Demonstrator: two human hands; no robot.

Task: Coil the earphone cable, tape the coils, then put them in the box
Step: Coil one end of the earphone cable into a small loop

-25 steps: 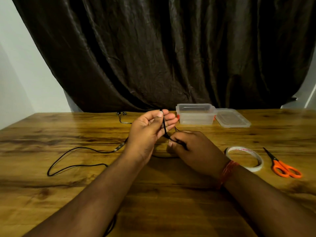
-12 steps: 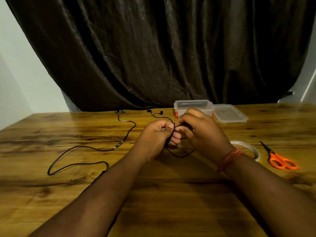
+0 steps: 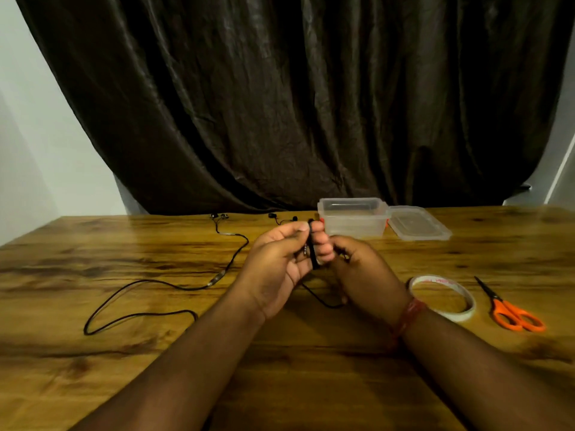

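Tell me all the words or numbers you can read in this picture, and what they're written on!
None can be read.
Tape roll: red print on its inner ring, too blurred to read.
Clear box, its lid, the orange scissors and the earphone cable: no writing shows on them.

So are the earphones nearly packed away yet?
Not yet. A few loops of cable sit wound on the left hand, and the right hand feeds more. Lots of cable still lies loose on the table. The tape and scissors lie untouched, and the box looks empty.
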